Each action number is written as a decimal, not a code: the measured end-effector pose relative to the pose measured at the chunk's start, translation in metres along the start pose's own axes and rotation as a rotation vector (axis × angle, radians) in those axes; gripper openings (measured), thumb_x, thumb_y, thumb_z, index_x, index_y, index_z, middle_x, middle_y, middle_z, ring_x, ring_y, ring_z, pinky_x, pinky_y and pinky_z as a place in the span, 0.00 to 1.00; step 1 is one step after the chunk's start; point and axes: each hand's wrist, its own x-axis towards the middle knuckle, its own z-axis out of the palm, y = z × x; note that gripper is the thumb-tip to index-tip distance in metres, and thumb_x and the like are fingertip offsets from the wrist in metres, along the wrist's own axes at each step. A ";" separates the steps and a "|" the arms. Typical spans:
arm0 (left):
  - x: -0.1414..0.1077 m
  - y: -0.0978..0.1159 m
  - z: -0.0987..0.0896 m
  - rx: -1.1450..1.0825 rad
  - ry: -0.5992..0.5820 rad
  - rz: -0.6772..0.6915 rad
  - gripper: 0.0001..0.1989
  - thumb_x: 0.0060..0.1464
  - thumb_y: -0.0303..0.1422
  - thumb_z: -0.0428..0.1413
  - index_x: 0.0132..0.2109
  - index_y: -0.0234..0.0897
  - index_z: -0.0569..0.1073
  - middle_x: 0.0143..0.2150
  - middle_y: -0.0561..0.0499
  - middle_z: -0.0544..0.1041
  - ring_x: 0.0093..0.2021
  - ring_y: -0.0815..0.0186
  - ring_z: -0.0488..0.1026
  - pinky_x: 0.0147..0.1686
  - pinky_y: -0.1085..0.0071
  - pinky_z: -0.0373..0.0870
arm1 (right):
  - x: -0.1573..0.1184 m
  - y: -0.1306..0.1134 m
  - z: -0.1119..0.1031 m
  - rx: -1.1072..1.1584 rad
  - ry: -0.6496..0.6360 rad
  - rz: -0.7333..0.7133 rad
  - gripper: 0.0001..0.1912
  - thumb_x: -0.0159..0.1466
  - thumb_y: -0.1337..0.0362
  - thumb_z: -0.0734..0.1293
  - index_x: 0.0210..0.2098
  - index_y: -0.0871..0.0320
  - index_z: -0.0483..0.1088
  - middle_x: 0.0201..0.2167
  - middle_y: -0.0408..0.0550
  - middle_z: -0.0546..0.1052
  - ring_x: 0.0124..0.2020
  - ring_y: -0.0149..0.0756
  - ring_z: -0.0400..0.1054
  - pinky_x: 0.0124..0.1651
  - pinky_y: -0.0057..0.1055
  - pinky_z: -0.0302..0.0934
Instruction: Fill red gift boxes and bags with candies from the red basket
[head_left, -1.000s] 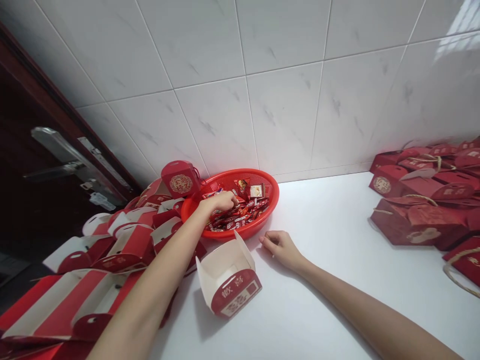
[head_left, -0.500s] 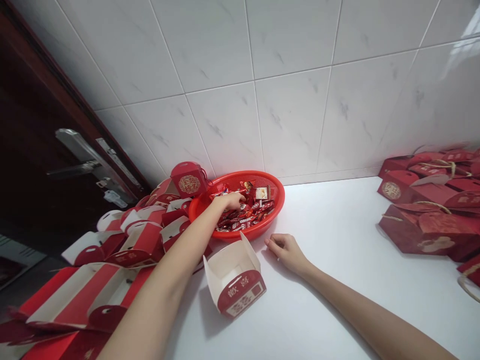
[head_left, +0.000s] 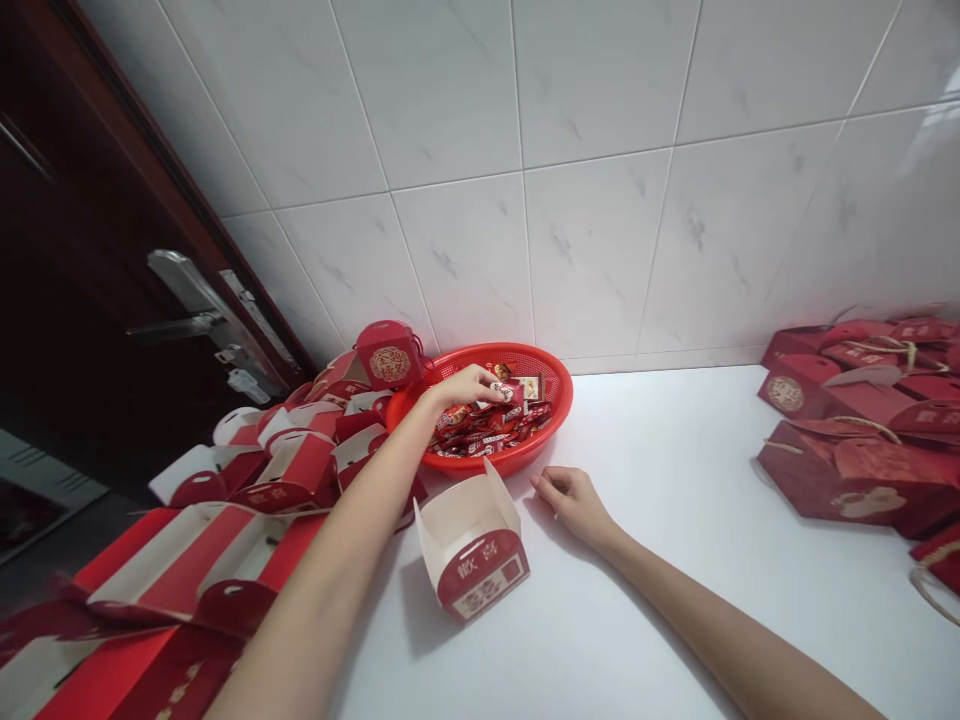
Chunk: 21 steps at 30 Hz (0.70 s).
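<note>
Over the red plastic basket (head_left: 559,425), my left hand (head_left: 472,385) pinches a small red-wrapped sweet (head_left: 510,393) between thumb and fingers. Beneath it the basket holds a heap of wrapped sweets (head_left: 484,440), mostly in red and dark wrappers. Just in front of the basket stands an open red and white gift box (head_left: 476,550) with its flaps up; its inside bottom is hidden from me. My right hand (head_left: 571,500) rests on the white table to the right of that box, its fingers curled in and nothing visible in them.
On the left, several open red boxes (head_left: 277,475) are stacked close by my left forearm. Closed red boxes with cord handles (head_left: 847,470) are grouped at the right. A tiled wall (head_left: 600,250) runs behind the white table (head_left: 645,440), and a dark door (head_left: 90,230) stands at the left.
My left hand has lifted from among the sweets and moved slightly right, now with a wrapped sweet in its fingers. My right hand stays put. The view has shifted a little.
</note>
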 end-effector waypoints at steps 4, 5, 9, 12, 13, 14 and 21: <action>-0.020 0.025 0.003 -0.293 -0.041 0.189 0.14 0.45 0.40 0.63 0.33 0.32 0.80 0.30 0.50 0.78 0.34 0.64 0.71 0.38 0.69 0.66 | -0.002 -0.002 -0.002 0.091 0.019 0.012 0.29 0.62 0.41 0.64 0.17 0.56 0.58 0.16 0.41 0.65 0.20 0.30 0.58 0.26 0.29 0.51; -0.026 0.033 0.004 -0.293 -0.068 0.213 0.13 0.46 0.40 0.64 0.33 0.32 0.80 0.29 0.51 0.77 0.33 0.65 0.70 0.36 0.70 0.65 | -0.002 -0.003 -0.003 0.142 0.018 0.014 0.28 0.61 0.41 0.66 0.18 0.56 0.60 0.16 0.41 0.67 0.20 0.30 0.61 0.27 0.29 0.53; -0.048 0.067 0.010 -0.095 -0.185 0.254 0.12 0.49 0.39 0.62 0.28 0.33 0.77 0.22 0.56 0.69 0.26 0.70 0.63 0.28 0.72 0.55 | -0.004 -0.007 -0.006 0.335 -0.015 -0.014 0.21 0.56 0.47 0.74 0.31 0.57 0.67 0.19 0.39 0.71 0.22 0.34 0.69 0.30 0.31 0.62; -0.058 0.087 0.017 0.104 -0.238 0.269 0.13 0.50 0.39 0.62 0.24 0.35 0.74 0.19 0.57 0.64 0.23 0.71 0.59 0.24 0.70 0.50 | -0.005 -0.010 -0.005 0.418 -0.031 -0.034 0.24 0.51 0.51 0.78 0.39 0.57 0.68 0.23 0.40 0.74 0.23 0.36 0.71 0.30 0.32 0.65; -0.060 0.093 0.019 0.165 -0.258 0.272 0.12 0.50 0.37 0.62 0.24 0.35 0.74 0.19 0.57 0.64 0.23 0.71 0.59 0.24 0.70 0.50 | -0.005 -0.010 -0.005 0.439 -0.039 -0.035 0.25 0.51 0.52 0.79 0.40 0.57 0.68 0.25 0.41 0.75 0.24 0.36 0.72 0.30 0.32 0.66; -0.061 0.098 0.022 0.230 -0.277 0.270 0.10 0.49 0.35 0.62 0.24 0.36 0.74 0.19 0.57 0.65 0.23 0.70 0.60 0.24 0.70 0.50 | -0.006 -0.011 -0.004 0.454 -0.049 -0.034 0.25 0.51 0.53 0.79 0.40 0.57 0.68 0.26 0.42 0.75 0.24 0.36 0.72 0.29 0.32 0.67; -0.062 0.117 0.041 0.440 -0.273 0.283 0.09 0.49 0.29 0.62 0.22 0.37 0.76 0.18 0.55 0.70 0.22 0.69 0.64 0.24 0.70 0.55 | -0.007 -0.011 -0.003 0.368 -0.050 -0.022 0.22 0.56 0.45 0.74 0.31 0.59 0.69 0.22 0.43 0.74 0.22 0.32 0.67 0.28 0.30 0.63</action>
